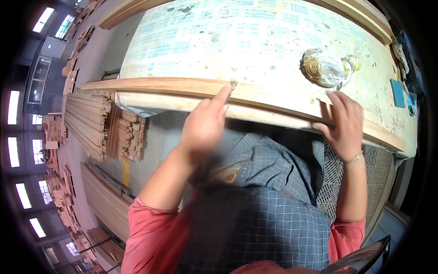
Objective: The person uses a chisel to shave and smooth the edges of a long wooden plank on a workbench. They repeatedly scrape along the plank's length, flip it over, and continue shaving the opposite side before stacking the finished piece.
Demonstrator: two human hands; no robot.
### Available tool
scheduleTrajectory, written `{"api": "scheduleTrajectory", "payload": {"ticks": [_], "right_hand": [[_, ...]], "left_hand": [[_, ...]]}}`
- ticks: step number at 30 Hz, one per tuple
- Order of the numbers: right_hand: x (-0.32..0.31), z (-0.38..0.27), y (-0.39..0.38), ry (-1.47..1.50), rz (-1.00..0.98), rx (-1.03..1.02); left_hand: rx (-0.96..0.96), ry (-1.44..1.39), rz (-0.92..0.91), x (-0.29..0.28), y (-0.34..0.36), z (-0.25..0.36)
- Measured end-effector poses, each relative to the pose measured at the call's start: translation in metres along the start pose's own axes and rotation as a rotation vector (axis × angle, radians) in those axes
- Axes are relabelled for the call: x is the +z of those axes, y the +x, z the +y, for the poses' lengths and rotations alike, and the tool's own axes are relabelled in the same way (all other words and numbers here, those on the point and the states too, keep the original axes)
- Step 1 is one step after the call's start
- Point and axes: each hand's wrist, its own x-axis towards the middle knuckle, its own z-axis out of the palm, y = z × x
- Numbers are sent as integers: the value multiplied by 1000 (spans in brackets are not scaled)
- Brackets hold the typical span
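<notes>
Right hand (344, 118) set wide over the long, pale wooden strip (164, 86), left hand (205, 125) pointing to it

From my remote station I see the right thumb and fingers spread across the strip, though I cannot tell how firmly they press. The left index finger is straight, its tip at the wood beside a small, speckled brown dab (234, 84); the other left fingers curl, and I cannot tell whether they hold anything. The strip lies along the near edge of the pale, blue-printed sheet (219, 45) covering the bench.

To work this spot well, I judge, I should brace with the right hand, press lightly with one fingertip and follow the grain, so nothing smears outward.

Counting outward, I make it one strip under the hands, one dab, one crumpled clear plastic bundle with brown contents (326, 68), and one flat teal rectangle (397, 92) farther right. Below the bench's left end I count two stacks of brown timber strips (86, 121); their single pieces overlap too much to number.
</notes>
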Motion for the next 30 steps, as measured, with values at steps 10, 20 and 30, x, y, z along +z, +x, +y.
{"api": "scheduleTrajectory", "payload": {"ticks": [10, 20, 30], "right_hand": [[24, -7, 12, 37, -88, 73], [25, -7, 13, 64, -89, 86], [25, -8, 12, 47, -46, 74]], "left_hand": [[72, 123, -50, -4, -4, -12], [-113, -291, -129, 10, 16, 1], [-399, -423, -414, -60, 56, 4]]}}
